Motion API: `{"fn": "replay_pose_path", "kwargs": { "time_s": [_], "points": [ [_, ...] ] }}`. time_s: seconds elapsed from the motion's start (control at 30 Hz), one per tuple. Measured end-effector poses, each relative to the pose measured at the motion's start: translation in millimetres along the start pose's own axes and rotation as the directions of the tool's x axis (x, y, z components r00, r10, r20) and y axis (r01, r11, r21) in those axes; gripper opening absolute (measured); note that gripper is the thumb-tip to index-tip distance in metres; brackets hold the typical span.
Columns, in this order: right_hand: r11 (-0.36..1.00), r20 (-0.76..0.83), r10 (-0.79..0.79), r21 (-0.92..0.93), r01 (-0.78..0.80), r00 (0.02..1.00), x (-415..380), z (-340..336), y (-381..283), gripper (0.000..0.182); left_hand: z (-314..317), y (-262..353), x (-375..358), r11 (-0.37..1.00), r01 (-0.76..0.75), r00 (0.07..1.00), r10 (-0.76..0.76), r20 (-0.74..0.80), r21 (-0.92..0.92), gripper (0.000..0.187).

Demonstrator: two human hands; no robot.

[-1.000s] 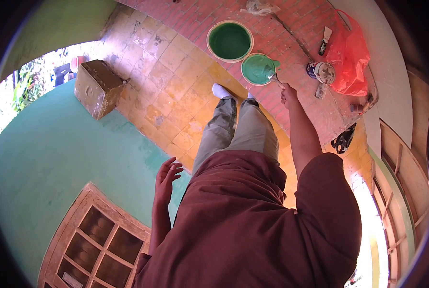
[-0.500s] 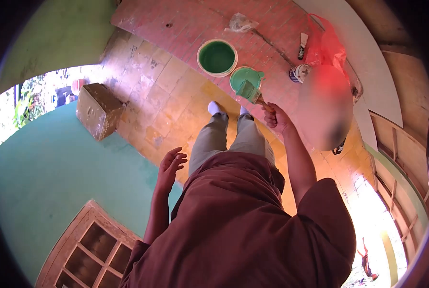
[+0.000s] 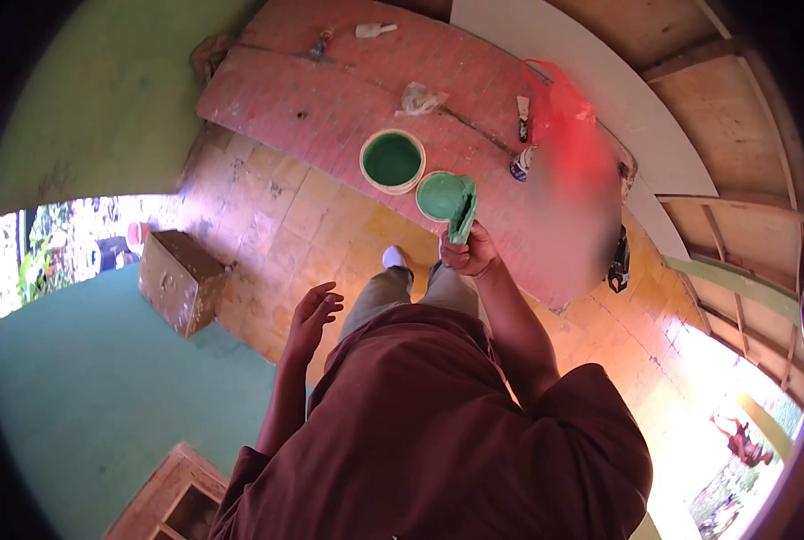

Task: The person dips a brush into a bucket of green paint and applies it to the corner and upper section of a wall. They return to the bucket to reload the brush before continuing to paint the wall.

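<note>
My right hand (image 3: 468, 252) grips a paintbrush (image 3: 463, 210) whose bristles are loaded with green paint and point upward, raised above the floor. Beyond it on the red brick floor stand a large bucket of dark green paint (image 3: 392, 161) and a smaller tub of lighter green paint (image 3: 440, 195). My left hand (image 3: 312, 315) hangs open at my side with spread fingers, holding nothing, close to the turquoise painted wall (image 3: 87, 378). My brown shirt and grey trousers fill the lower middle of the view.
A brown box (image 3: 180, 280) sits on the yellow tiled floor by the wall. A red plastic bag (image 3: 560, 117), a small tin (image 3: 521, 164) and a scraper (image 3: 523, 108) lie on the brick floor. Wooden frames (image 3: 735, 225) stand at the right.
My right hand has lifted the paintbrush out of the small green tub and drawn it up toward me. The view has tilted, and my left hand has stayed open at my side.
</note>
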State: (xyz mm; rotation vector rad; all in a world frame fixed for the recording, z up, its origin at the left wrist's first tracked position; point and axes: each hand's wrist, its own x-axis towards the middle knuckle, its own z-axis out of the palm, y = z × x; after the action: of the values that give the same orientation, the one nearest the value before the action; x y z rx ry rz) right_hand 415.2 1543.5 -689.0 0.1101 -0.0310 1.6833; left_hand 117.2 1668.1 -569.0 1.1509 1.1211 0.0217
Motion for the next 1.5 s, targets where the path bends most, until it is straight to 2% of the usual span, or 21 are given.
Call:
{"fn": "replay_pose_path", "kwargs": {
  "time_s": [0.1,0.23,0.3,0.37,0.5,0.53,0.57,0.63,0.7,0.8,0.9,1.0,1.07,1.1,1.17,1.4,1.5],
  "points": [
    [1.0,-0.066,-0.031,0.001,0.031,0.997,4.3,11.2,10.4,0.029,-14.7,4.8,17.3,0.996,-0.047,0.998,0.043,0.051,0.073,0.037],
    [0.993,-0.139,-0.115,-0.029,0.112,0.984,-10.7,18.9,22.0,0.034,-17.1,13.3,53.1,0.979,-0.117,0.974,0.08,0.213,0.167,0.039],
    [0.979,-0.13,-0.197,-0.082,0.188,0.972,-26.7,33.8,30.8,0.031,-8.8,20.5,68.4,0.969,-0.142,0.945,0.072,0.32,0.203,0.04],
    [0.952,-0.003,-0.3,-0.069,0.299,0.954,-44.5,52.0,43.5,0.03,3.9,28.4,80.4,0.956,-0.172,0.916,0.067,0.396,0.237,0.041],
    [0.868,-0.048,-0.482,-0.164,0.469,0.875,-98.3,80.3,71.2,0.028,40.1,43.0,89.6,0.927,-0.276,0.83,0.097,0.55,0.254,0.04],
    [0.831,-0.018,-0.53,-0.213,0.514,0.848,-110.5,87.7,77.5,0.029,51.4,46.4,89.6,0.92,-0.297,0.809,0.1,0.579,0.256,0.04],
    [0.804,0.002,-0.564,-0.228,0.55,0.826,-123.6,95.8,85.2,0.029,63.1,49.0,87.5,0.907,-0.326,0.786,0.103,0.61,0.267,0.04],
    [0.737,-0.056,-0.653,-0.28,0.615,0.756,-150.1,109.1,102.2,0.029,85.9,50.1,79.1,0.903,-0.337,0.75,0.087,0.656,0.266,0.039],
    [0.662,0.029,-0.718,-0.277,0.696,0.695,-175.2,114.6,118.0,0.027,106.2,46.0,67.9,0.882,-0.377,0.703,0.073,0.708,0.283,0.039],
    [0.601,0.103,-0.743,-0.332,0.727,0.662,-219.5,131.8,143.0,0.028,138.4,33.4,45.6,0.869,-0.397,0.655,0.043,0.754,0.295,0.039],
    [0.561,0.098,-0.788,-0.292,0.775,0.608,-268.4,145.6,177.8,0.029,173.4,7.9,15.9,0.864,-0.401,0.614,0.006,0.789,0.306,0.038],
    [0.507,0.175,-0.808,-0.282,0.815,0.563,-324.2,155.1,218.1,0.029,212.3,-22.7,-23.4,0.848,-0.422,0.578,-0.022,0.815,0.322,0.037],
    [0.446,0.225,-0.836,-0.252,0.859,0.5,-360.1,163.1,251.7,0.032,238.9,-44.0,-55.9,0.872,-0.367,0.557,-0.074,0.827,0.324,0.034],
    [0.406,0.239,-0.854,-0.247,0.88,0.462,-377.5,166.1,268.8,0.032,251.6,-57.2,-69.3,0.857,-0.387,0.532,-0.093,0.841,0.34,0.034],
    [0.297,0.17,-0.923,-0.251,0.921,0.344,-413.9,175.1,305.1,0.036,280.7,-88.0,-93.0,0.839,-0.371,0.491,-0.186,0.851,0.398,0.033],
    [-0.076,0.238,-0.971,-0.315,0.946,0.001,-514.2,198.2,410.7,0.042,383.9,-163.5,-172.2,0.676,-0.557,0.238,-0.428,0.872,0.483,0.034],
    [-0.232,0.3,-0.944,-0.298,0.926,-0.139,-546.7,194.5,440.5,0.043,431.0,-189.0,-193.4,0.609,-0.62,0.171,-0.51,0.843,0.494,0.034]
  ]
}}
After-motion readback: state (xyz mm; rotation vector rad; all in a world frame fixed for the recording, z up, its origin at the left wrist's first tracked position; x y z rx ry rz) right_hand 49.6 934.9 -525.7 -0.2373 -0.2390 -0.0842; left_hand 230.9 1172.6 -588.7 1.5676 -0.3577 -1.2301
